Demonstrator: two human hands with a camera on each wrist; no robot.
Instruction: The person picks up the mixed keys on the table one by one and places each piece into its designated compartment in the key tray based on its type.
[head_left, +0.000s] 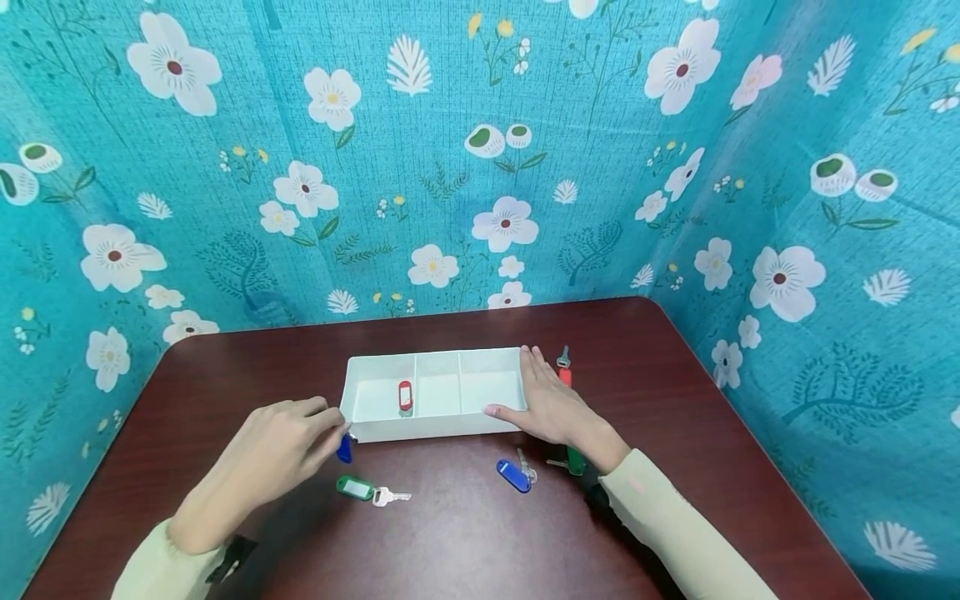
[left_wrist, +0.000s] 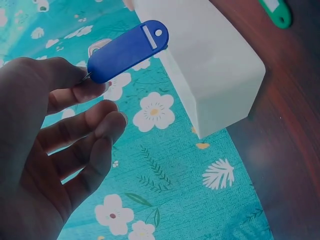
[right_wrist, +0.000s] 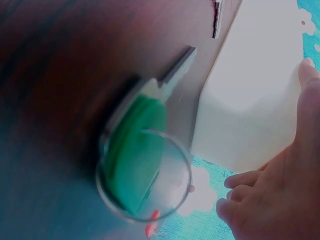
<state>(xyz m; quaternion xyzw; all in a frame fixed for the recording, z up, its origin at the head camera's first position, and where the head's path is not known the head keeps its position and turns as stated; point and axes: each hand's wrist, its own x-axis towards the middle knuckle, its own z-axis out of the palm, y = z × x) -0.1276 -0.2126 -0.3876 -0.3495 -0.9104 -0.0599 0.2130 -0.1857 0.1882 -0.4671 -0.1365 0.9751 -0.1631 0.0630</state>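
My left hand (head_left: 281, 437) pinches a blue key tag (left_wrist: 127, 52) by its ring between thumb and forefinger, just off the left front corner of a white three-compartment box (head_left: 420, 429). The other fingers of that hand are loosely bent in the left wrist view. A key partly shows behind the tag. My right hand (head_left: 551, 400) rests on the box's right end, fingers stretched along the end wall and thumb out over the front rim. In the box's left compartment lies a red key tag (head_left: 405, 393).
In front of the box lie a green key tag (head_left: 355, 487) with a silver key (head_left: 390, 497) and another blue key tag (head_left: 513, 476). Another green tag (right_wrist: 137, 150) is partly under my right wrist. Past the right end is a red tag (head_left: 565, 377). A floral curtain (head_left: 465, 167) surrounds the table.
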